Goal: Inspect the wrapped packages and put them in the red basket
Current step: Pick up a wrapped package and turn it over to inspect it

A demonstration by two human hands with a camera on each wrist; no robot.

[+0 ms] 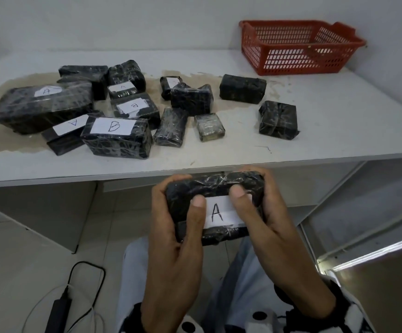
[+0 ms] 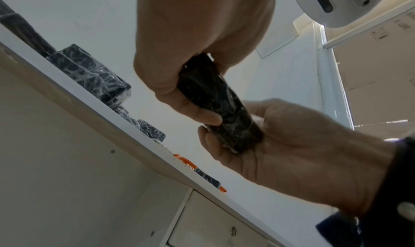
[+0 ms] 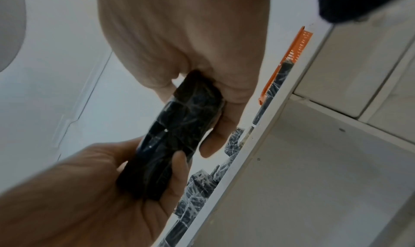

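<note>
A black plastic-wrapped package (image 1: 209, 186) with a white label marked A is held in front of and below the table's front edge. My left hand (image 1: 178, 212) grips its left end, thumb on the label. My right hand (image 1: 255, 195) grips its right end, thumb on top. The left wrist view shows the package (image 2: 215, 105) edge-on between both hands, as does the right wrist view of the package (image 3: 179, 126). Several more wrapped packages lie on the table, among them a large one (image 1: 43, 106) and one marked B (image 1: 117, 138). The red basket (image 1: 291, 61) stands at the back right, with nothing visible inside.
The white table (image 1: 315, 131) has a sandy stained patch under the packages and walls behind and to the right. A black power adapter (image 1: 59, 311) with cables lies on the floor at lower left. A metal frame runs under the table on the right.
</note>
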